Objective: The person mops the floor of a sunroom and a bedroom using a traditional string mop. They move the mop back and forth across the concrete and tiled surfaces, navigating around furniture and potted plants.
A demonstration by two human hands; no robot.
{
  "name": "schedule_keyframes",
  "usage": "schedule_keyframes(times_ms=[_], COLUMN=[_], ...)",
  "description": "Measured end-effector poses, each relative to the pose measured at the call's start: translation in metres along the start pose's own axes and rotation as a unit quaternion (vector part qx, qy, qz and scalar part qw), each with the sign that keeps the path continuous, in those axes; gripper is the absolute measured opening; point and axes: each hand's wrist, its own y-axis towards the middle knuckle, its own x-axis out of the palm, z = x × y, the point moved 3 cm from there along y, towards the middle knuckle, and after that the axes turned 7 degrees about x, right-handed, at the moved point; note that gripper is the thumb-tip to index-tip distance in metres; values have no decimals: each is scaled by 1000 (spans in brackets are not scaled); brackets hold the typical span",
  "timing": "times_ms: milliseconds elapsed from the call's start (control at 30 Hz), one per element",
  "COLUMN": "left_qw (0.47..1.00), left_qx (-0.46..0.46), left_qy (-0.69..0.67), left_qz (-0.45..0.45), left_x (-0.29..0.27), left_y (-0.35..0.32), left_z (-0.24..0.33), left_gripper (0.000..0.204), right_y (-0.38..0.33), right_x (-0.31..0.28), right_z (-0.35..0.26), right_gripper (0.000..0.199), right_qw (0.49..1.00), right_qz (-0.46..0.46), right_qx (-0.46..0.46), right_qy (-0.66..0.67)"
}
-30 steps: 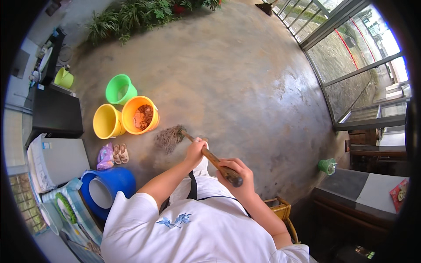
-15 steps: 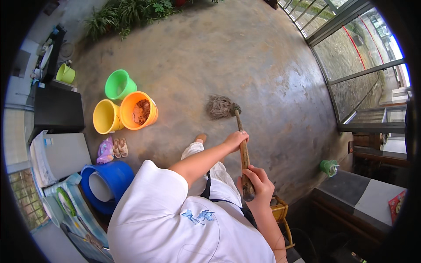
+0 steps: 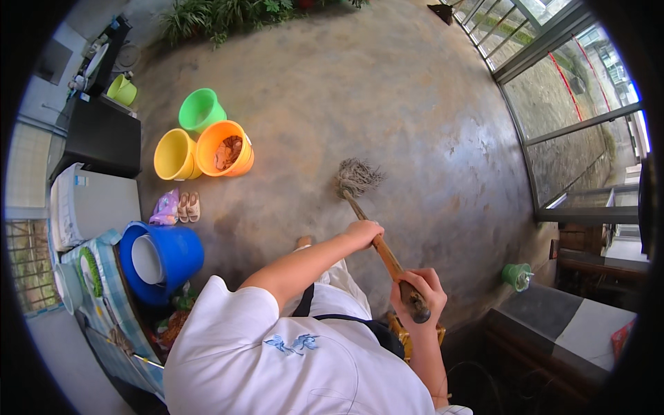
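A string mop with a wooden handle (image 3: 387,257) slants away from me across the floor. Its grey strands (image 3: 360,177) rest on the concrete ahead of my feet, fanned toward the far right. My left hand (image 3: 364,234) is closed around the middle of the handle. Lower down, close to my body, my right hand (image 3: 422,294) grips near the handle's rounded butt end, with the tip sticking out below the fingers.
At left stand a green bucket (image 3: 202,109), a yellow bucket (image 3: 176,155) and an orange bucket (image 3: 226,149) with brownish cloth inside. Slippers (image 3: 189,207) and a blue tub (image 3: 166,259) are nearer. A small green bin (image 3: 517,277) is at right, below glass doors (image 3: 581,104).
The mop head has swung slightly, its strands now fanning right instead of left. The butt end and my right hand have shifted right, so the handle slants more. Both hands keep their grip.
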Motion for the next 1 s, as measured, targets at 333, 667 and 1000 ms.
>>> schedule_keyframes(times_ms=[333, 667, 1000], left_qw=[991, 964, 911], left_qx=[-79, -244, -392], left_qy=[24, 43, 10], left_qz=[107, 97, 126], left_x=[-5, 7, 52], left_y=[-142, -282, -282], left_z=[-19, -83, -113], left_gripper=[10, 9, 11], right_y=[-34, -55, -68], right_x=[38, 121, 207], right_z=[-26, -40, -58], right_gripper=[17, 32, 27], right_qw=[985, 914, 728], right_qz=[-147, -313, -414], right_qx=[-67, 108, -286], right_qy=[58, 235, -466])
